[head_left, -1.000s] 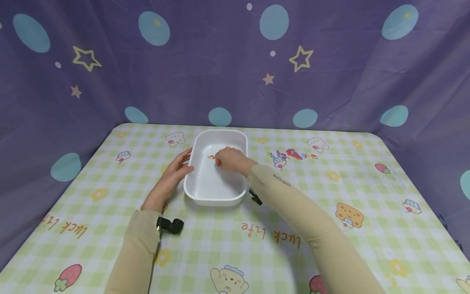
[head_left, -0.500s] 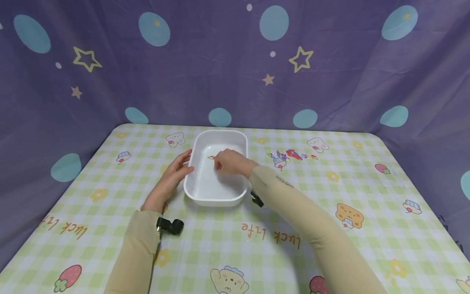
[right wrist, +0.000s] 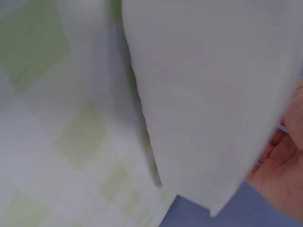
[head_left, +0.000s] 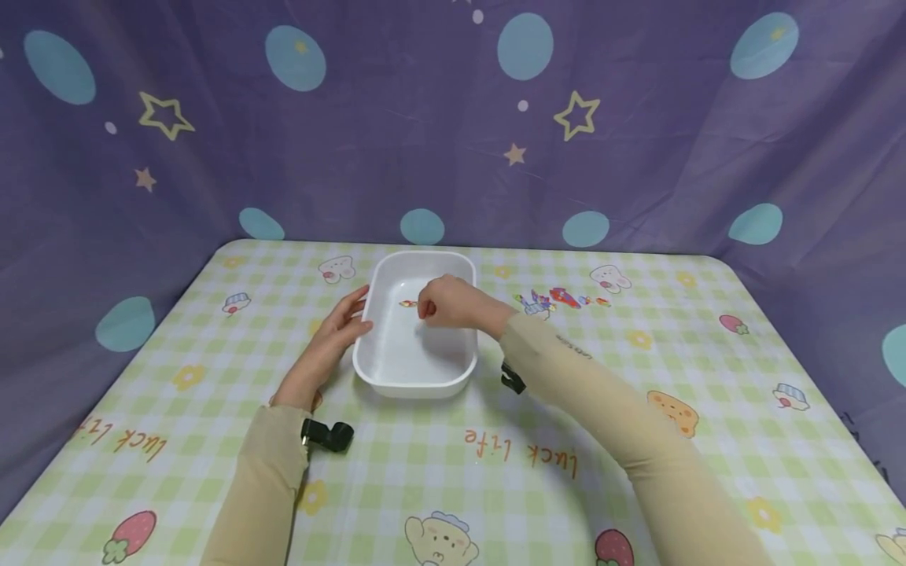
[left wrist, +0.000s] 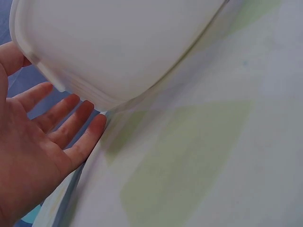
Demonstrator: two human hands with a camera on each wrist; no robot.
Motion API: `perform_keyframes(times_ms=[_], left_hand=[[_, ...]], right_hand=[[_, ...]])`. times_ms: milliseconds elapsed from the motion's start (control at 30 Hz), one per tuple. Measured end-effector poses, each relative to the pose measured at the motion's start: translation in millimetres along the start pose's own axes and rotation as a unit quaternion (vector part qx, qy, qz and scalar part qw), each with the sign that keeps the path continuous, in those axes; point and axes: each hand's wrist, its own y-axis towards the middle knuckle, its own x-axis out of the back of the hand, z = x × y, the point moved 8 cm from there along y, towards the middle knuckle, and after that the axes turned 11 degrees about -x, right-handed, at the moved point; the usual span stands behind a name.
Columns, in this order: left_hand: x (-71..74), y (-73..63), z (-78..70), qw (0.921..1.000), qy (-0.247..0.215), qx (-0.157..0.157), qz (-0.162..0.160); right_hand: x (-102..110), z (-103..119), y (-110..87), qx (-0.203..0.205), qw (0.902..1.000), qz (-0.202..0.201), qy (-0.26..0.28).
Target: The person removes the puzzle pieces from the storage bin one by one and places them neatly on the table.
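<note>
A white rectangular tub [head_left: 418, 376] stands on the table. My left hand [head_left: 327, 346] rests against its left side, fingers extended along the outer wall and thumb tip at the rim. The left wrist view shows this hand [left wrist: 49, 142] with fingers spread and only lightly bent. Inside the tub, a small red and yellow piece [head_left: 407, 303] lies on the floor. Just right of that piece is my right hand [head_left: 453, 302], fingers curled downward, over the tub. Nothing held shows between its fingers. In the right wrist view the tub's wall [right wrist: 208, 94] covers much of this hand.
Several small, colourful flat pieces lie right of the tub, among them a red one [head_left: 565, 297] and a blue and purple group [head_left: 535, 302]. A checked cloth [head_left: 396, 487] with printed figures covers the table. Behind hangs a purple curtain [head_left: 425, 157].
My right hand has lifted slightly and shifted right, showing more of the small piece on the tub's floor. The left hand and the tub have stayed put.
</note>
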Motion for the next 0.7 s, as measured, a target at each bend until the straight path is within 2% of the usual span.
perform_keyframes(times_ms=[167, 400, 500, 633, 700], left_hand=[[-0.1, 0.2, -0.2, 1.0000, -0.002, 0.003, -0.001], [-0.5, 0.2, -1.1, 0.9999, -0.009, 0.011, -0.003], [-4.2, -3.0, -10.5, 0.9999, -0.009, 0.010, 0.000], [-4.1, -2.4, -9.0, 1.0000, -0.005, 0.004, 0.001], [-1.6, -0.7, -3.1, 1.0000, -0.008, 0.003, -0.002]], right_hand=[[20, -7, -9.9, 0.006, 0.9995, -0.019, 0.026], [42, -32, -26.0, -0.018, 0.9969, -0.048, 0.059], [48, -47, -33.6, -0.042, 0.9945, -0.060, 0.075], [49, -67, -42.6, -0.065, 0.9915, -0.071, 0.088], [48, -75, -46.3, -0.068, 0.9912, -0.078, 0.083]])
